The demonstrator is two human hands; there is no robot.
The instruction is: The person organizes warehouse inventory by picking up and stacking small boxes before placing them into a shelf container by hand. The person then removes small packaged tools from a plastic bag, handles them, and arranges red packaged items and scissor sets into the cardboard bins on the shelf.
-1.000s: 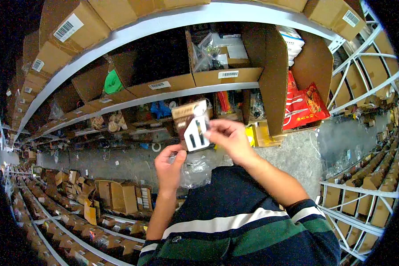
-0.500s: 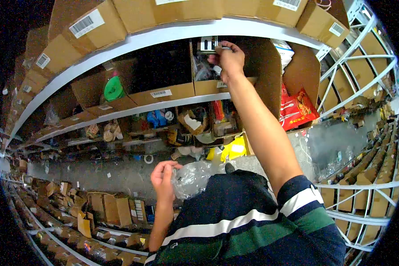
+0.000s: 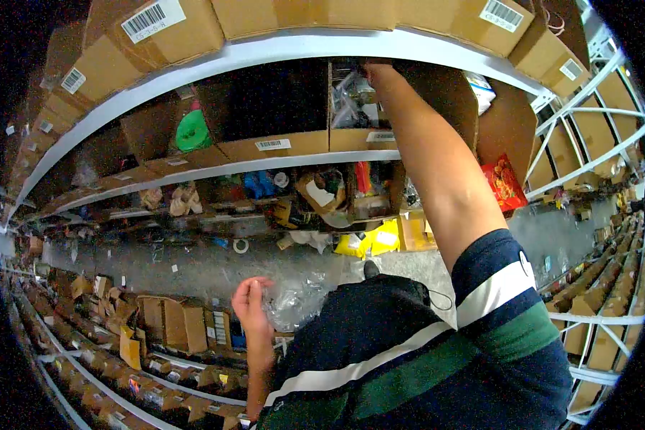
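Observation:
My left hand is closed on the edge of a crumpled clear plastic bag, low in front of my body. My right arm is stretched up into a cardboard bin on the shelf. Only the back part of my right hand shows, just under the white shelf beam; its fingers are lost in the dark of the bin. Clear plastic-wrapped items lie in that bin, close to the hand. Whether the right hand holds anything is hidden.
A white shelf beam runs above the bin, with barcoded boxes over it. A green round item sits in a bin to the left, a red packet to the right. Yellow bags lie below.
My right hand has gone deeper into the bin, and the small white-and-black item at its fingers is out of sight. My left hand, with the bag, has shifted slightly left and down.

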